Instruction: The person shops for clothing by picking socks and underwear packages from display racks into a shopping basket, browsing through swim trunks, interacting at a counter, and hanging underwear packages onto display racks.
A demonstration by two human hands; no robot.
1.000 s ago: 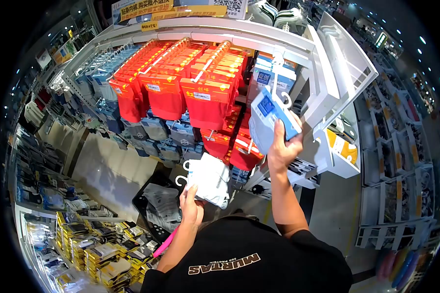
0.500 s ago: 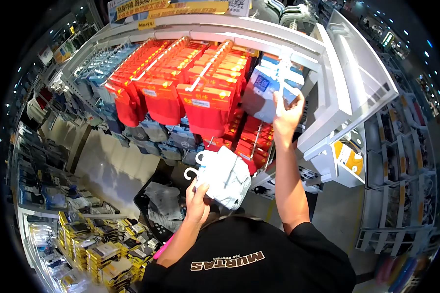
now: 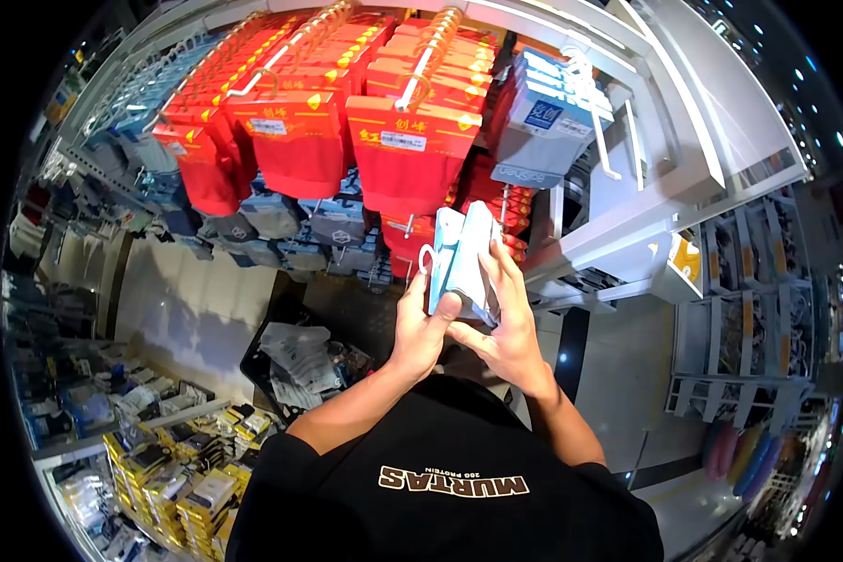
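Observation:
In front of my chest, both hands hold a small bundle of underwear packs [image 3: 466, 262] with light blue and white cards, seen nearly edge-on. My left hand [image 3: 421, 323] is closed on the left side, its thumb across the lower edge, beside a white hanger hook [image 3: 427, 258]. Along the right side, my right hand [image 3: 508, 328] grips the same bundle with its fingers up the edge. Beyond them, blue-grey packs [image 3: 543, 131] hang from a rack hook. Red packs [image 3: 407, 155] hang in rows to their left.
A white rack frame [image 3: 618, 220] runs along the right. At lower left, a black basket [image 3: 258, 351] contains clear plastic bags [image 3: 300, 356]. Yellow-edged packs [image 3: 173, 478] fill a bin. More shelves [image 3: 749, 309] stand at far right.
My right hand has come down from the blue-grey packs on the rack to the bundle in my left hand. The bundle has turned from flat to edge-on, and the view has shifted.

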